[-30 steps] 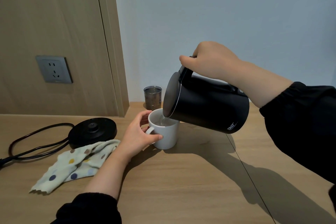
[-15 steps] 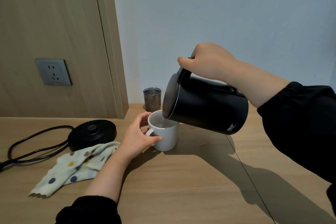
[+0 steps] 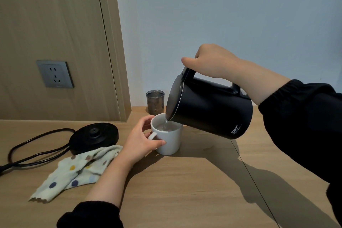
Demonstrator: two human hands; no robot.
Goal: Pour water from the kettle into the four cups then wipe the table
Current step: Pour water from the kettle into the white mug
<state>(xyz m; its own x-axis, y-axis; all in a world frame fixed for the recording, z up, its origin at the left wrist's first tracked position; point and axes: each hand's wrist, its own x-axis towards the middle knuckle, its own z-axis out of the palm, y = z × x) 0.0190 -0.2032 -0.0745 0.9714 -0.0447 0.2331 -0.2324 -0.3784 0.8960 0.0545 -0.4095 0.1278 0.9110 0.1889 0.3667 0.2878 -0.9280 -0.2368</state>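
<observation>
My right hand grips the handle of the black kettle, which is tilted left with its spout over a white mug. A thin stream of water runs into the mug, which holds water. My left hand holds the mug by its handle side, thumb across the front and fingers at the rim. A small dark glass cup stands behind the mug near the wall. A pale dotted cloth lies crumpled on the wooden table to the left. Other cups are out of view.
The kettle's round black base sits left of the mug, its cord looping toward the left edge. A wall socket is on the wooden panel above. A seam runs diagonally across the tabletop at the right.
The kettle and both hands hold nearly the same pose while pouring goes on; the water level in the mug looks higher.
</observation>
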